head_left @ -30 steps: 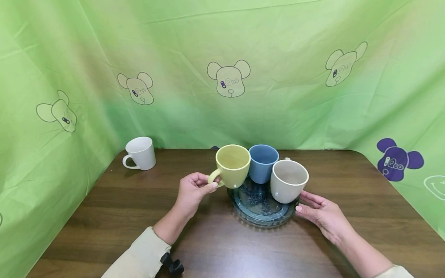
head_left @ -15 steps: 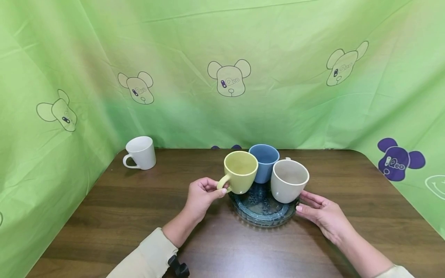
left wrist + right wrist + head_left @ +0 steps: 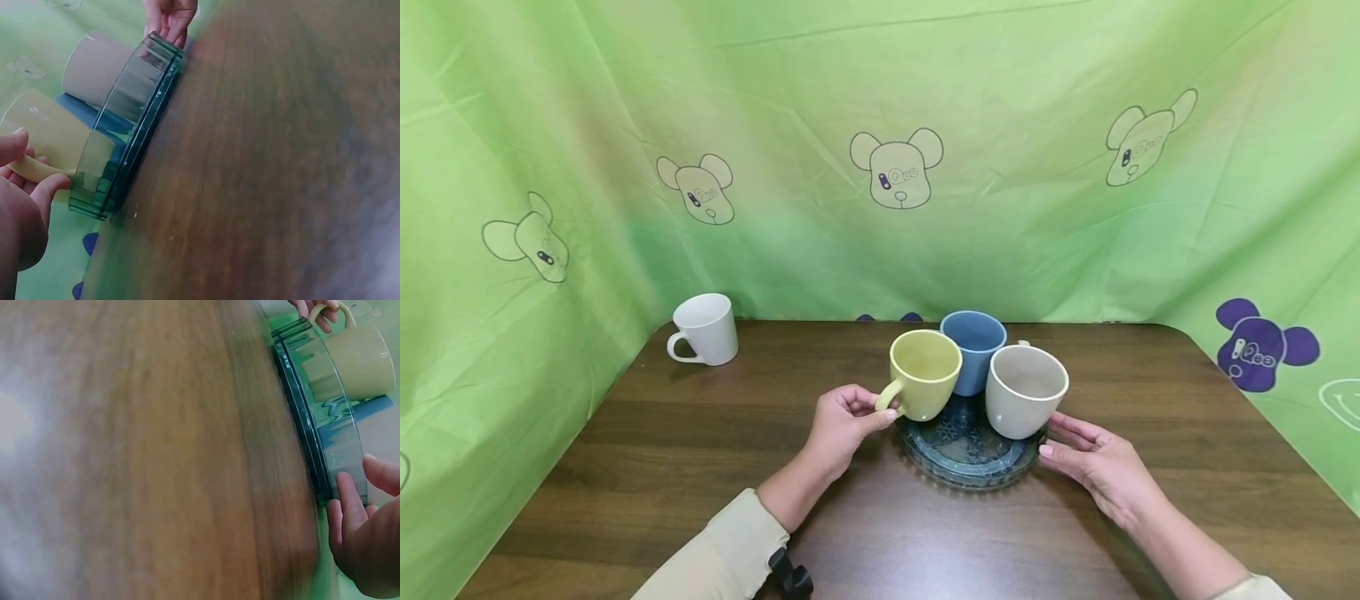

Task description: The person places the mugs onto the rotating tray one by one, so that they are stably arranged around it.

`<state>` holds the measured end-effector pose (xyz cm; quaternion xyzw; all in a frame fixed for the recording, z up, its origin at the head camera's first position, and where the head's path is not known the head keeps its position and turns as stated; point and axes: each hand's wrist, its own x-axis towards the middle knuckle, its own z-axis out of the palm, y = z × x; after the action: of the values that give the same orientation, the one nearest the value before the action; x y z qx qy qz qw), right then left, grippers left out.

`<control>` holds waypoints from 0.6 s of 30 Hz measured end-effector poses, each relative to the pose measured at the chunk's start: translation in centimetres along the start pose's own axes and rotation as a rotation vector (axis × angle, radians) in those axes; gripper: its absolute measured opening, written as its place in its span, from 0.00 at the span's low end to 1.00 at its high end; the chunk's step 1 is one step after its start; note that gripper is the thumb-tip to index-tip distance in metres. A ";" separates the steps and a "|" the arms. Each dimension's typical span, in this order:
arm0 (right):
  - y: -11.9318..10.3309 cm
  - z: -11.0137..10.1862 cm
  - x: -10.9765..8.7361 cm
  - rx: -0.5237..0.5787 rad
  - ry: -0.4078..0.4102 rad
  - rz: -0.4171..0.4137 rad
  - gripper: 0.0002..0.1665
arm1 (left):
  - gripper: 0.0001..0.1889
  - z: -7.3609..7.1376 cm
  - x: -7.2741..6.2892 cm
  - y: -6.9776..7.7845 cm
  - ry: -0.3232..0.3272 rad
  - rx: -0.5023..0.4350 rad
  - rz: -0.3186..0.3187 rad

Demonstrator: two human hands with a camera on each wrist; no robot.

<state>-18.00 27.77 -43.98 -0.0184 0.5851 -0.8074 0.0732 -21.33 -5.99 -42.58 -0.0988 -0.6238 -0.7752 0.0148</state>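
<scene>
My left hand [image 3: 845, 425] pinches the handle of a yellow mug [image 3: 925, 375] between thumb and fingers. The mug is upright, over the left part of a round blue-green glass dish [image 3: 970, 467]; whether its base touches the dish I cannot tell. A blue cup [image 3: 972, 342] stands at the back of the dish, and an off-white mug [image 3: 1022, 408] on its right. My right hand [image 3: 1101, 467] touches the dish's right edge with fingers fairly straight. In the right wrist view, those fingertips [image 3: 344, 481] lie against the clear side wall [image 3: 340, 456].
A white mug [image 3: 707, 332] stands alone at the back left of the brown wooden table [image 3: 700, 433]. Green cloth [image 3: 775, 250] with bear-head prints hangs behind the table and along its sides. A black clip-like piece [image 3: 790, 575] hangs at my left sleeve.
My left hand has carried the yellow mug right and down, closer to the blue cup and over the dish. My right hand has stayed at the dish's edge.
</scene>
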 end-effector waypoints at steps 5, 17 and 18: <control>0.0 0.1 -0.1 -0.011 0.007 -0.011 0.26 | 0.07 0.3 -0.1 -0.3 -0.021 -0.043 -0.030; 0.2 -0.2 -0.1 -0.030 0.010 -0.013 0.26 | 0.10 1.1 -0.3 -0.2 -0.017 0.105 -0.061; 0.2 -0.2 -0.1 -0.035 0.006 -0.019 0.26 | 0.11 1.1 -0.3 -0.2 -0.019 0.122 -0.060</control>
<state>-17.94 27.89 -44.26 -0.0228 0.5993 -0.7977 0.0636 -20.87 -4.88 -42.59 -0.0862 -0.6727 -0.7348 -0.0084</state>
